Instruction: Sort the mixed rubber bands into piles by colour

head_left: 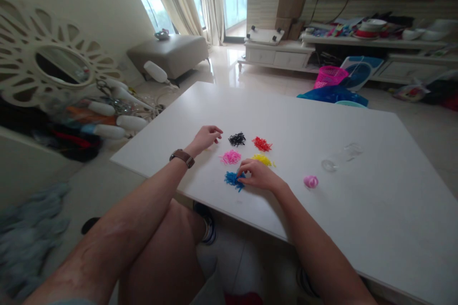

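My right hand (258, 175) reaches into the pile of blue rubber bands (232, 179), thumb and fingertips pinched together at its right side. Part of that pile is hidden behind the fingers. My left hand (207, 137), with a brown watch on the wrist, is held left of the pile of black rubber bands (237, 139); its fingers are loosely bent and apart, with nothing visible in them. Between the hands lies a pile of pink bands (231, 157). Red bands (262, 144) sit farther right, and yellow bands (263, 159) lie just beyond my right hand.
All the piles rest on a white table (286, 114). Toward the right, a clear bottle (341, 157) lies on its side, with a pink lid-like piece (311, 181) nearer my right forearm. Beyond the table's far edge are a pink basket (331, 76) and a blue bag (332, 95).
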Demonstrator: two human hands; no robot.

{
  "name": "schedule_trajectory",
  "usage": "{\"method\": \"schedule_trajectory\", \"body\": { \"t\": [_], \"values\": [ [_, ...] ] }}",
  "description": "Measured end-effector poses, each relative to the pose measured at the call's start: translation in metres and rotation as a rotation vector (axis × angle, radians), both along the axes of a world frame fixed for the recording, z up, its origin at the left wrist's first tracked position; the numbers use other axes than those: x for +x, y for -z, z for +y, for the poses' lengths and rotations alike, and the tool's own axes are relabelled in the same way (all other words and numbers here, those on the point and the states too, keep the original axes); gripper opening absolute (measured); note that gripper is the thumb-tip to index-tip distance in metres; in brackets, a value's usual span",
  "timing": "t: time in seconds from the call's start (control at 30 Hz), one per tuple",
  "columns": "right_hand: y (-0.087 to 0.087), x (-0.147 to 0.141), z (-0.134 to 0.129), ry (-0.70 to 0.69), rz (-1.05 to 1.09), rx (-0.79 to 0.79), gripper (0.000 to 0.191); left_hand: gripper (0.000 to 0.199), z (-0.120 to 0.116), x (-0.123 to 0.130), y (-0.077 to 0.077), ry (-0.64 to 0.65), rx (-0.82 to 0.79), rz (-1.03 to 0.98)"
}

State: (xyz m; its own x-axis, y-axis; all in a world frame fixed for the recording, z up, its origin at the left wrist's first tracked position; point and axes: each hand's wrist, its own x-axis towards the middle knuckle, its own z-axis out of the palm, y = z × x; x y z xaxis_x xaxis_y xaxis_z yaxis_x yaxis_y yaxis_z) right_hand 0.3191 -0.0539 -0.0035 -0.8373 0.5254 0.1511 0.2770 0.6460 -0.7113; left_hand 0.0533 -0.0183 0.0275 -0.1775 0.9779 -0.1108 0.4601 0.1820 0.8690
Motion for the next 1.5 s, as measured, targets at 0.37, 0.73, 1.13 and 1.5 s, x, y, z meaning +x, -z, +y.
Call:
{"method": "schedule_trajectory", "body": {
  "t": [0.37,0.73,1.13,1.5],
  "values": [
    [-0.005,-0.001,-0.003,0.037,0.060,-0.002,0.011,0.021,-0.004,0.013,-0.011,0.058,-0.025,0.028],
    [-0.012,0.005,0.010,0.666,0.488,-0.030,0.009,0.032,-0.018,0.048,-0.024,0.614,-0.032,-0.234],
    [-0.002,0.018,0.024,0.870,0.406,-0.045,0.020,0.014,0.004,0.074,-0.004,0.344,0.048,-0.270],
    [0.008,0.021,0.029,0.781,-0.159,0.119,0.024,0.008,0.016,0.052,0.022,0.000,-0.009,-0.118]
  ]
}}
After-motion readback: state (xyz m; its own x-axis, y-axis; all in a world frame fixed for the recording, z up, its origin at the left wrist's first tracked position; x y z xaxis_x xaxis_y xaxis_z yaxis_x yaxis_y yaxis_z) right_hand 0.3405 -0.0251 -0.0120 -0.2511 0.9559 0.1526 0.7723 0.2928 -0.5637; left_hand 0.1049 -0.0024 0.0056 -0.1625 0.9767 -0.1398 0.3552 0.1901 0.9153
